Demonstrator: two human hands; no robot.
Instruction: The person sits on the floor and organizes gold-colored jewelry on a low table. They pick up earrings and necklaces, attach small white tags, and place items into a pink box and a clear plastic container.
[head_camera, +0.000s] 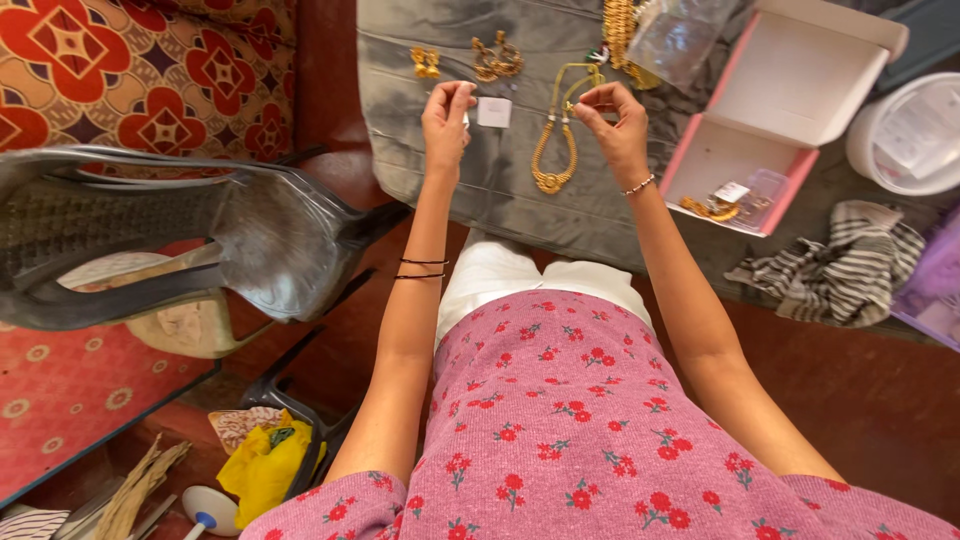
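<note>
- The left hand (446, 120) is raised over a grey cloth (470, 170) spread on the floor, fingertips pressed together in a pinch at the top; what they pinch is too small to tell
- Just right of that hand a small white tag (494, 111) lies on or hangs over the cloth, close to the fingers but not clearly touching them
- The right hand (615, 125) is held up well apart from the left one, thumb and forefinger pinching the upper end of a gold necklace (553, 150); the other fingers curl loosely, and a thin beaded bracelet sits on the wrist
- The necklace hangs and lies between the two hands, its looped chain running down to a pendant that rests on the grey cloth near the middle
- Far on the cloth lie a pair of small gold earrings (426, 63) at the left and a larger gold ornament (497, 60) just beside them to the right
- A heap of gold chain (620, 35) lies at the far edge, partly under a clear plastic bag (680, 38)
- To the right stands an open pink-and-white box (790, 90) with more gold pieces and a clear packet in its near tray
- A striped cloth (835, 270) lies near the box, at the right
- A dark plastic chair (180, 235) lies tipped at the left
</note>
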